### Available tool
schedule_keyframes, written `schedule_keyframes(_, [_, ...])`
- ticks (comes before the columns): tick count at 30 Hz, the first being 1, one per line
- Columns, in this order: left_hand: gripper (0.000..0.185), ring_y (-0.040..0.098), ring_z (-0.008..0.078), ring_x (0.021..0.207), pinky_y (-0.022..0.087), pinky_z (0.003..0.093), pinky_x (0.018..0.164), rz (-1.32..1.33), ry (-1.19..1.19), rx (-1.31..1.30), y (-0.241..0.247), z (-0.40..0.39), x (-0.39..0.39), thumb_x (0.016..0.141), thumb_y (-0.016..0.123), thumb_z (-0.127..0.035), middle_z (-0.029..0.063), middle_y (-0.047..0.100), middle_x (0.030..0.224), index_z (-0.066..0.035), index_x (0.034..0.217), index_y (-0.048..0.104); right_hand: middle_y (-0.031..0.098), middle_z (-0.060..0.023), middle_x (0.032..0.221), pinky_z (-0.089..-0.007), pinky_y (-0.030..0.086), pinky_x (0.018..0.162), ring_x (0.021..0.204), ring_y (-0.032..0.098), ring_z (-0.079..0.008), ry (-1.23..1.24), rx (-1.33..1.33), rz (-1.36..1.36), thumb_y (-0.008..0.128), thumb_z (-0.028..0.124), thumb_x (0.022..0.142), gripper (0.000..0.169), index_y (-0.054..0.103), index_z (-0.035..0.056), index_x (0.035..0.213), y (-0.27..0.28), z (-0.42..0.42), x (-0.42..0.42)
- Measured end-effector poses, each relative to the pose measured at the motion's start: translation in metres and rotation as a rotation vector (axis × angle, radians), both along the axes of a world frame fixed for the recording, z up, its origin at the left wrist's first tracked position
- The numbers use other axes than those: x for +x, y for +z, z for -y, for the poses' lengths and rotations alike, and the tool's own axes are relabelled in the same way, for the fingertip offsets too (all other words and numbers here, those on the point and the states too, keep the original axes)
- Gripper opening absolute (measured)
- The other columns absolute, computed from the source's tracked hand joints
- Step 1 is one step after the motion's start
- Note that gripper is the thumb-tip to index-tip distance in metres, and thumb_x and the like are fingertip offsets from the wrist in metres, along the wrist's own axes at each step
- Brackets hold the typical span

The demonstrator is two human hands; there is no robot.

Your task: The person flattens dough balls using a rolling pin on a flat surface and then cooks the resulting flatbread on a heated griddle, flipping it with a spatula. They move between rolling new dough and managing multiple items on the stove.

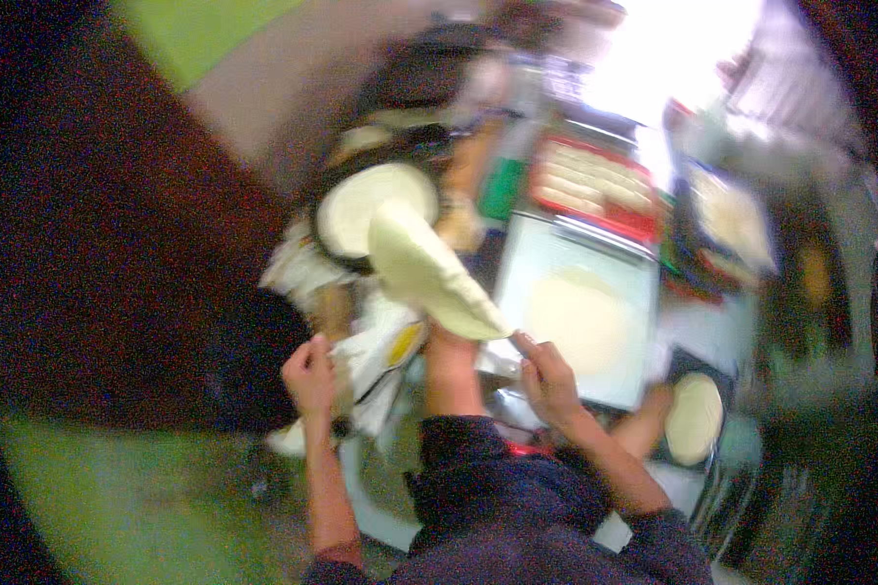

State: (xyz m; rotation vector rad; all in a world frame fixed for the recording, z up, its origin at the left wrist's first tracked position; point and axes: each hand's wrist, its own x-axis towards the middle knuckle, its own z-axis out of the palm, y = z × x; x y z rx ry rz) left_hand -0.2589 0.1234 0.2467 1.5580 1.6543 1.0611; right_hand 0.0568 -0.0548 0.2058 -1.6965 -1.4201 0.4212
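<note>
A pale, limp sheet of dough or flatbread (432, 274) hangs folded and blurred in front of me. Its lower right end meets the fingertips of my right hand (549, 376), which pinch it; blur hides whether a thin tool lies between. Behind its upper end, a round pale flatbread (351, 208) lies on a dark round griddle (327, 248). My left hand (312, 376) is raised at the left with curled fingers, and nothing shows in it. Right of the folded sheet, a flat round of dough (578, 322) rests on a white board (523, 248).
Beyond the board sits a red tray (633, 216) with rows of dough pieces (589, 175). A dark tray (721, 391) at the right holds an oval flatbread (693, 420). White cloth or bags (380, 358) lie near my left hand. My bare leg (453, 373) is between my hands.
</note>
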Motion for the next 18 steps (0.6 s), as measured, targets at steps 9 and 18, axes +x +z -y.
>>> schedule_keyframes(9, [0.024, 0.06, 0.0105, 0.066, 0.049, 0.0249, 0.062, -0.133, -0.786, 0.121, -0.088, 0.016, 0.211, 0.095, 0.063, -0.021, 0.0031, 0.065, 0.071, 0.001, 0.093, 0.071, 0.062, -0.0212, 0.099, -0.0447, 0.048, 0.081, 0.086, 0.059, -0.0349, -1.097, -0.168, 0.186, 0.048, 0.003, 0.093, 0.049, 0.05, 0.01, 0.142, -0.032, 0.27, 0.136])
schedule_keyframes(18, [0.022, 0.061, 0.0129, 0.07, 0.051, 0.0274, 0.067, -0.15, -1.232, -0.172, -0.116, 0.076, 0.303, 0.093, 0.066, -0.018, 0.0084, 0.07, 0.077, 0.003, 0.097, 0.071, 0.065, -0.0121, 0.093, -0.037, 0.053, 0.068, 0.07, 0.063, -0.0216, -1.277, -0.158, -0.235, 0.047, 0.008, 0.097, 0.043, 0.05, 0.0086, 0.141, -0.115, 0.372, 0.136])
